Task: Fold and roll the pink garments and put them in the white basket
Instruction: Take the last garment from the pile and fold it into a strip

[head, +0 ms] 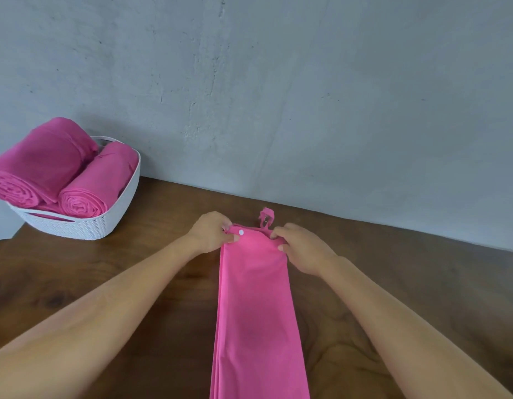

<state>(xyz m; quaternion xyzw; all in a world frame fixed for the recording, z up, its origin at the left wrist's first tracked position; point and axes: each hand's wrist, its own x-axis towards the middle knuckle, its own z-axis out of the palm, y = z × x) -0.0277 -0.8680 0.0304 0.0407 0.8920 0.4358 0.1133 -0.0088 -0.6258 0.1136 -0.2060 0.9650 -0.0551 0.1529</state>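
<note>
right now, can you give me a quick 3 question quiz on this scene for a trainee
1. True or false: rolled pink garments already lie in the white basket.
2. Where do the left hand and right hand pinch the folded garment? A near end, B far end, C middle.
3. Fill in: the folded garment lies on a wooden ____.
Key: 1 true; 2 B; 3 table.

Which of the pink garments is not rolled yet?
The long folded garment flat on the table, its far end pinched by left hand and right hand. Those in the white basket are rolled.
</note>
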